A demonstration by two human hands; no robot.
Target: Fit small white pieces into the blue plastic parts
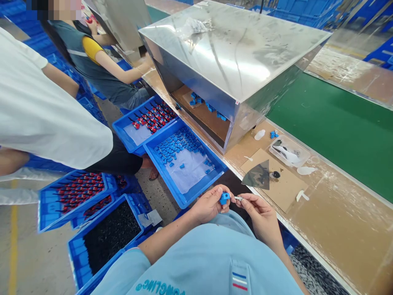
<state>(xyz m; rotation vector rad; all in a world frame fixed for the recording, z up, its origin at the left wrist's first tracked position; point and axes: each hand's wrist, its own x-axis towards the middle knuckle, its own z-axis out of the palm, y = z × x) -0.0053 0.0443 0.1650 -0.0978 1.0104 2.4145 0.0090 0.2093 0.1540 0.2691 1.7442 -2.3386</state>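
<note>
My left hand [214,201] is closed on a small blue plastic part [224,198] with a dark opening in its face, held in front of my body. Close beside it, my right hand [255,209] pinches a thin whitish stick-like piece [238,198], its tip pointing toward the blue part. Whether that tip touches the part I cannot tell. Past my hands lies a brown board [284,189] on the bench, bearing a small black pot [276,174] and a dark translucent sheet [257,176] that overhangs the bench edge.
A blue tray [181,200] with rows of blue parts stands left of my hands. Behind it is a tray [123,137] of red-blue pieces. A metal hood [233,53] covers part of the bench. A clear box [290,151] sits by the green belt [334,110]. Two people are at left.
</note>
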